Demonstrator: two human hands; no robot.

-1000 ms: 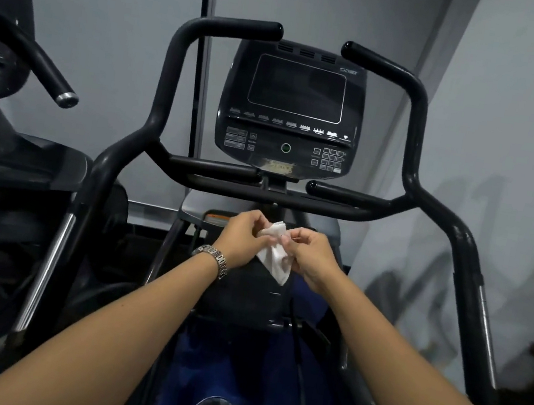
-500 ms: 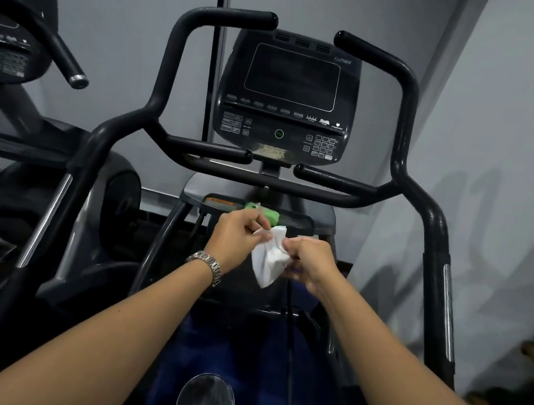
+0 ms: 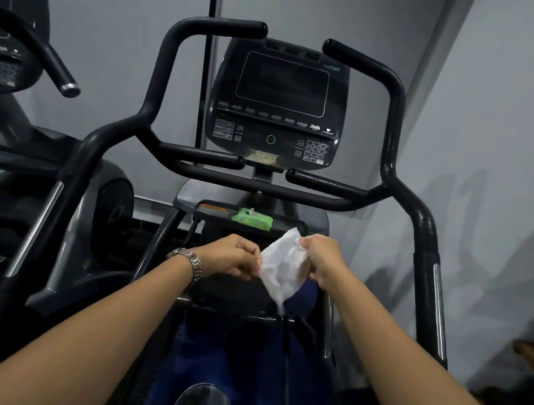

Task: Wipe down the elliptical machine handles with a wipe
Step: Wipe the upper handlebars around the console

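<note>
Your left hand [image 3: 233, 256] pinches the left edge of the crumpled white wipe [image 3: 282, 267], and your right hand [image 3: 323, 259] grips its upper right corner. The wipe hangs between both hands, below the black console [image 3: 279, 100] and well apart from the black curved handles [image 3: 167, 59]. A green wipe packet [image 3: 253, 218] lies on the tray [image 3: 211, 218] beyond.

The handles [image 3: 164, 65] are coated in matt black, faintly grainy. The console [image 3: 257, 138] is moulded in black plastic, and its screen [image 3: 282, 83] is finished glossy. The wipe [image 3: 279, 270] is seen as thin white paper-like cloth, soft and crumpled. The watch [image 3: 191, 260] is built of polished metal links. The pack [image 3: 253, 218] is wrapped in shiny green film. The strips [image 3: 437, 314] are made of bright bare metal. The wall [image 3: 511, 135] is painted smooth matt grey.
</note>
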